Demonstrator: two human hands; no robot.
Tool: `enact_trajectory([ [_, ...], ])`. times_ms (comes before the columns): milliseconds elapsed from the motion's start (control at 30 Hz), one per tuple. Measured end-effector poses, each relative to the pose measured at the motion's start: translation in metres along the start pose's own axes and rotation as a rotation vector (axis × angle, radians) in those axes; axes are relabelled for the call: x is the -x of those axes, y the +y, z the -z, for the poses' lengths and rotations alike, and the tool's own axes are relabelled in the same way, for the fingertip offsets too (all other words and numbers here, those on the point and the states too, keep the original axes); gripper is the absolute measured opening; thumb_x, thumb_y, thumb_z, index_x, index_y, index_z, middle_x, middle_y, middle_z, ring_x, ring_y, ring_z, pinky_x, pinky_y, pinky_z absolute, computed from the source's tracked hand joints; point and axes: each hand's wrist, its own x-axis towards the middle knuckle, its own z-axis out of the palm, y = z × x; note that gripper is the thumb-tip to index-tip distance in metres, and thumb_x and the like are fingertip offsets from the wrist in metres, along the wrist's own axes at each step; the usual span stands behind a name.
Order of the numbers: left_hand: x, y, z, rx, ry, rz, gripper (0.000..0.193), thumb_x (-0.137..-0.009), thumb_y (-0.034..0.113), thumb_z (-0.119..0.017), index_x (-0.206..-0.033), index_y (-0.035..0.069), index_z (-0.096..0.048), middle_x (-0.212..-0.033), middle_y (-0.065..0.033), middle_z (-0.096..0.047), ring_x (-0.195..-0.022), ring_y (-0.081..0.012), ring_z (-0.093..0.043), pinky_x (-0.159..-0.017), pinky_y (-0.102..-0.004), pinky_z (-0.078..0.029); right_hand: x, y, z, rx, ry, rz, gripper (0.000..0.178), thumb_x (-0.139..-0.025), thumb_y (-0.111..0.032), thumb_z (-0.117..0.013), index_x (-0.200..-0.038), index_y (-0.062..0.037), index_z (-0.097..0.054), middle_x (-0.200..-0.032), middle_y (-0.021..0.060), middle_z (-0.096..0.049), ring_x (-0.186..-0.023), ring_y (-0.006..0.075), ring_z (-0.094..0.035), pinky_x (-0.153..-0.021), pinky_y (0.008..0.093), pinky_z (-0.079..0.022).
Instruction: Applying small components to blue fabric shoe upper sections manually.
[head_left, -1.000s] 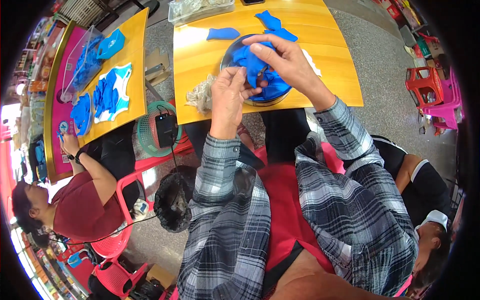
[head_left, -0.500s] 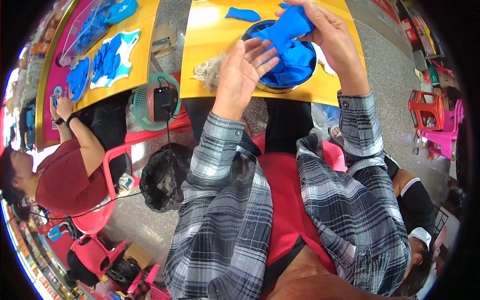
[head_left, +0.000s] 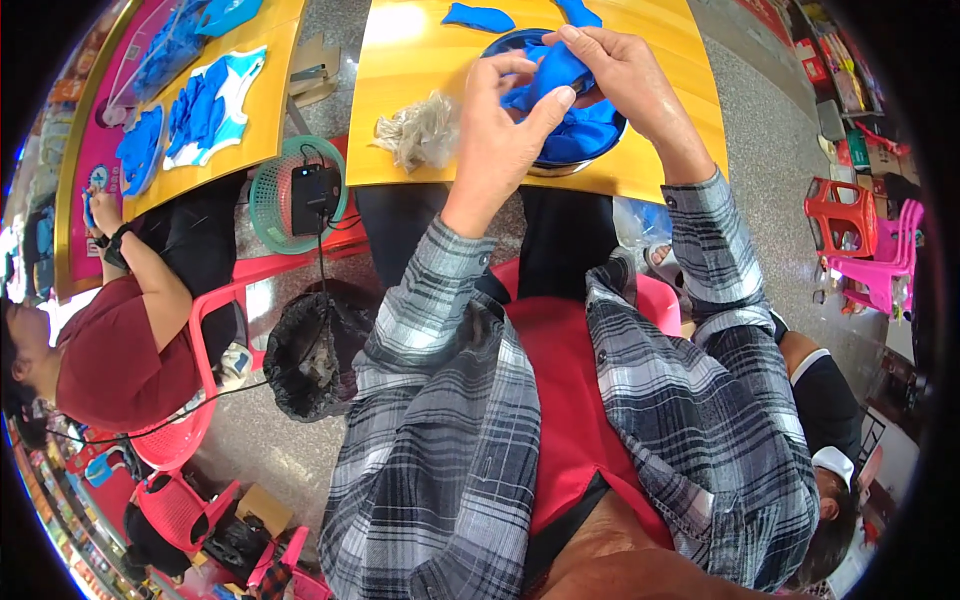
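A shiny blue fabric piece (head_left: 556, 68) is held up between my two hands over a round dark container. My right hand (head_left: 640, 85) grips it from the right, its thumb on top. My left hand (head_left: 500, 125) curves around its left side, with fingers bent and thumb against its lower edge. Below, the container (head_left: 572, 170) is filled with more blue fabric (head_left: 590, 135), partly hidden by my hands. Farther back on the yellow table (head_left: 400, 90) lie a flat blue piece (head_left: 478, 17) and another blue piece (head_left: 578, 12). A clump of pale scraps (head_left: 420, 132) is left of my left hand.
A second yellow table (head_left: 265, 110) at left holds blue and white pieces, with a person in a dark red top (head_left: 125, 350) seated there. A green basket (head_left: 270, 205) and black-lined bin (head_left: 305, 355) stand between us. Red and pink stools (head_left: 845, 215) are at right.
My left hand has gone from open, palm up, to curled around the blue piece. My right hand has brought that piece lower and left, over the container.
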Motion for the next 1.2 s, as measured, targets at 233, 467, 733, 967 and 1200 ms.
enact_trajectory([
  [233, -0.009, -0.005, 0.001, -0.317, 0.108, -0.182, 0.026, -0.082, 0.009, -0.066, -0.103, -0.001, -0.055, -0.097, -0.0144, -0.063, -0.09, -0.0218, -0.062, -0.082, -0.0342, -0.05, 0.014, -0.011, -0.008, -0.296, -0.088, -0.03, 0.043, -0.097, -0.038, -0.052, -0.125, -0.0074, -0.06, -0.103, 0.0087, -0.067, -0.093, 0.0174, -0.066, -0.072, 0.0316, -0.058],
  [467, -0.012, 0.0, 0.011, -0.076, 0.053, -0.015, 0.026, -0.09, 0.006, -0.058, -0.113, -0.004, -0.056, -0.096, -0.0097, -0.064, -0.082, -0.0133, -0.063, -0.072, -0.0256, -0.051, 0.019, 0.006, -0.009, -0.542, -0.196, 0.036, 0.047, -0.093, -0.031, -0.062, -0.128, -0.0009, -0.055, -0.108, 0.0069, -0.065, -0.092, 0.0162, -0.065, -0.074, 0.0294, -0.056],
  [733, -0.006, 0.003, 0.012, 0.037, -0.058, 0.09, 0.027, -0.086, 0.007, -0.064, -0.11, -0.003, -0.059, -0.097, -0.0091, -0.064, -0.083, -0.0135, -0.061, -0.073, -0.0271, -0.05, 0.02, 0.016, -0.026, -0.492, -0.072, -0.084, 0.04, -0.093, -0.037, -0.061, -0.117, -0.0059, -0.06, -0.095, -0.0006, -0.063, -0.085, 0.0075, -0.059, -0.067, 0.0225, -0.048],
  [967, -0.007, -0.014, 0.008, -0.427, 0.161, -0.111, 0.016, -0.081, 0.004, -0.062, -0.094, -0.003, -0.057, -0.087, -0.013, -0.061, -0.072, -0.0226, -0.06, -0.066, -0.0318, -0.048, 0.035, 0.003, -0.057, -0.438, 0.127, -0.035, 0.053, -0.093, -0.046, -0.058, -0.116, 0.0012, -0.055, -0.09, 0.004, -0.061, -0.082, 0.008, -0.058, -0.064, 0.0238, -0.047],
  [1200, -0.001, -0.005, 0.012, -0.649, 0.307, -0.351, 0.021, -0.08, -0.001, -0.062, -0.098, -0.002, -0.051, -0.078, -0.0071, -0.057, -0.065, -0.0149, -0.057, -0.062, -0.0281, -0.046, 0.042, -0.009, -0.051, -0.83, -0.226, -0.282, 0.045, -0.091, -0.044, -0.062, -0.113, -0.0056, -0.06, -0.1, 0.0011, -0.06, -0.082, 0.007, -0.056, -0.064, 0.0208, -0.048],
])
